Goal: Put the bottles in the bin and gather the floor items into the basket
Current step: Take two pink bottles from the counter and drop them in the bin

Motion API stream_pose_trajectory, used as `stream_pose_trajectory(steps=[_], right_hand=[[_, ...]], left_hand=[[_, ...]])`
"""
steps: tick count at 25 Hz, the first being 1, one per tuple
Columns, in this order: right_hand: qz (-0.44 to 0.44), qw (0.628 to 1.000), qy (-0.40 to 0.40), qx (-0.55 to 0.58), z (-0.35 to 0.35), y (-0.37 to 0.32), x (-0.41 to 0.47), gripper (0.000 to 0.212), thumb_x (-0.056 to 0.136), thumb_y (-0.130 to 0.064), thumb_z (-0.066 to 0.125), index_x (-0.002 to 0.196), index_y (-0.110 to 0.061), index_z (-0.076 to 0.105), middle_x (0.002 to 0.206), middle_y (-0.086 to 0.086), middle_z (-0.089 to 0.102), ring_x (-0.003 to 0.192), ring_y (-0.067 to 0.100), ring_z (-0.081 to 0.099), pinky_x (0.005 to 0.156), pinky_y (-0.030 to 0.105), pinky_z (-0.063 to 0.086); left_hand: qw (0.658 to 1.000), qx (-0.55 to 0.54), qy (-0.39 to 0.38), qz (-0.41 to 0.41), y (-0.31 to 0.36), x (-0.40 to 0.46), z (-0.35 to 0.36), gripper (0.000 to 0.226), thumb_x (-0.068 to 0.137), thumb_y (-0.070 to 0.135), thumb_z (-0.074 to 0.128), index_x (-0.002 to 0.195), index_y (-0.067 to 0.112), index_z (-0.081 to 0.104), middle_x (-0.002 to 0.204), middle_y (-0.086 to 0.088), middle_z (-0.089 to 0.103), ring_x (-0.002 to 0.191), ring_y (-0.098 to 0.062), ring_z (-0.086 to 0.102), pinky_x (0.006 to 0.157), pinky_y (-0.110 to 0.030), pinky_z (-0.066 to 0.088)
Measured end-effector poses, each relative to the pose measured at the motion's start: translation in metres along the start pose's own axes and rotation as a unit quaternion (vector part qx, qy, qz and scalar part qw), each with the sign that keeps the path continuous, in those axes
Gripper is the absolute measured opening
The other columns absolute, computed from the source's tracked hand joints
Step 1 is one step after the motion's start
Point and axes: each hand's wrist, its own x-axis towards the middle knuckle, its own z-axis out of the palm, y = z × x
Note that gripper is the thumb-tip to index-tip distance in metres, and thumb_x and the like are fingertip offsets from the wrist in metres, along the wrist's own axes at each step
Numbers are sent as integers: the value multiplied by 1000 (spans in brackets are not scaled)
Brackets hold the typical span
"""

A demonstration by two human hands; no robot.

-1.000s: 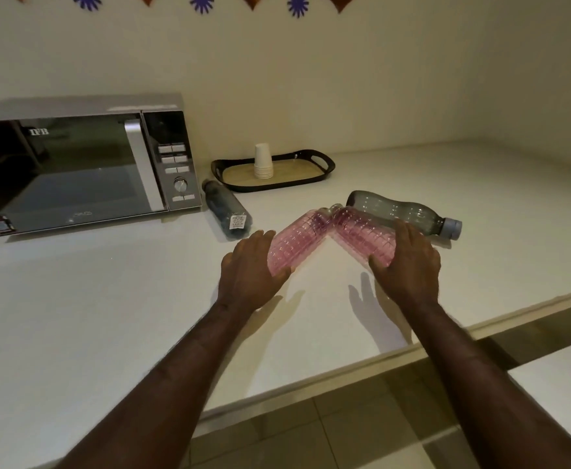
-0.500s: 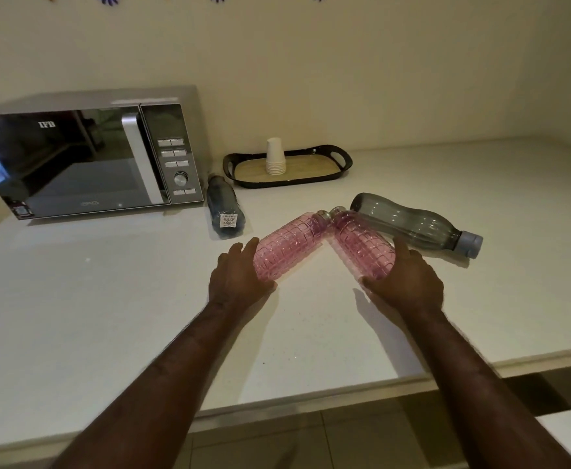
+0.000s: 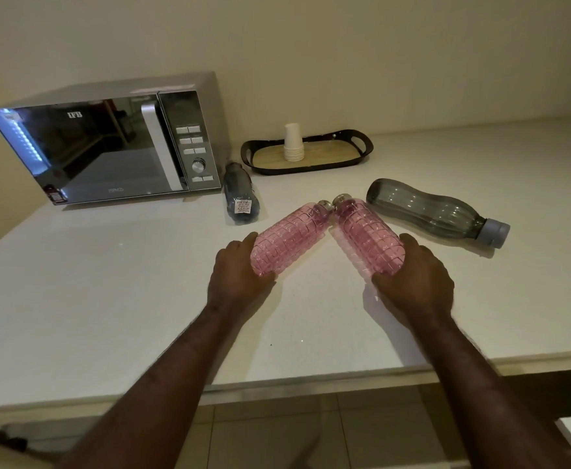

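Observation:
Two pink ribbed plastic bottles lie on the white counter (image 3: pixel 108 299), their silver caps meeting in a V. My left hand (image 3: pixel 238 275) grips the base of the left pink bottle (image 3: pixel 289 238). My right hand (image 3: pixel 416 280) grips the base of the right pink bottle (image 3: pixel 367 236). A grey translucent bottle (image 3: pixel 433 211) with a pale blue cap lies on its side to the right. A dark bottle (image 3: pixel 240 192) with a white label lies beside the microwave. No bin or basket is in view.
A silver microwave (image 3: pixel 108 147) stands at the back left against the wall. A black-rimmed tray (image 3: pixel 361 147) behind the bottles holds a stack of white paper cups (image 3: pixel 293 143). The counter's front edge runs below my forearms, with tiled floor (image 3: pixel 277 434) beneath.
Both hands have closed around the bases of the pink bottles and drawn them slightly nearer. The camera has tilted down and shifted, so the wall decorations have left the view.

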Motion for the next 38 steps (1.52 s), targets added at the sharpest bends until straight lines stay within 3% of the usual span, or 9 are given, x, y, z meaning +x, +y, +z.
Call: stream_pose_trajectory(steps=[7, 11, 15, 18, 20, 24, 28, 32, 38], right_hand=[[-31, 996, 33, 75, -8, -39, -26, 65, 67, -49, 78, 122, -23, 53, 105, 4, 67, 86, 28, 65, 69, 25, 39], [-82, 985, 65, 137, -7, -91, -59, 71, 67, -46, 80, 127, -22, 51, 110, 7, 66, 92, 30, 65, 75, 26, 41], [-136, 972, 56, 181, 1, -152, -121, 73, 66, -43, 80, 128, -24, 48, 111, 5, 65, 93, 30, 63, 75, 26, 41], [-183, 962, 26, 201, 15, -202, -176, 78, 66, -45, 80, 133, -22, 47, 118, 6, 64, 99, 30, 63, 77, 28, 46], [-203, 955, -4, 216, 27, -237, -208, 85, 68, -47, 80, 140, -19, 43, 128, 8, 61, 109, 29, 61, 88, 35, 53], [-240, 927, -71, 278, 52, -318, -265, 89, 71, -46, 80, 144, -14, 40, 134, 10, 57, 115, 30, 59, 96, 43, 53], [-280, 889, -125, 340, 83, -402, -310, 88, 71, -46, 80, 143, -11, 41, 132, 11, 58, 112, 30, 59, 95, 39, 51], [-323, 846, -181, 385, 125, -482, -346, 88, 70, -45, 80, 142, -12, 42, 130, 10, 59, 110, 28, 60, 92, 34, 49], [-329, 760, -325, 457, 183, -581, -410, 78, 68, -47, 80, 134, -21, 48, 118, 0, 64, 95, 20, 64, 80, 26, 52]], left_hand=[[996, -39, 75, 7, -27, -39, -53, 72, 71, 46, 77, 133, 21, 51, 117, -1, 66, 101, -19, 61, 83, -31, 53], [986, -34, 162, -10, -66, -84, -110, 81, 69, 44, 81, 138, 20, 47, 123, -3, 64, 107, -16, 58, 85, -20, 41], [974, -20, 218, -57, -116, -151, -173, 83, 67, 40, 83, 139, 16, 48, 121, -6, 62, 108, -19, 57, 88, -23, 41], [963, -1, 252, -98, -161, -213, -219, 84, 67, 38, 83, 139, 13, 49, 120, -8, 63, 109, -22, 57, 92, -28, 43], [952, 15, 274, -135, -186, -254, -245, 83, 67, 38, 83, 139, 13, 49, 120, -7, 63, 110, -22, 57, 93, -26, 42], [920, 31, 326, -214, -235, -323, -295, 82, 69, 43, 82, 139, 16, 48, 121, -5, 62, 109, -21, 58, 93, -29, 43], [872, 42, 389, -295, -284, -366, -335, 84, 69, 52, 79, 140, 23, 45, 126, -3, 61, 110, -20, 59, 96, -32, 48], [836, 75, 421, -343, -335, -396, -370, 84, 67, 59, 75, 140, 28, 44, 123, 1, 61, 102, -16, 62, 89, -38, 54], [776, 96, 463, -418, -402, -431, -399, 80, 66, 57, 77, 134, 24, 51, 117, 2, 65, 99, -12, 63, 84, -29, 53]])
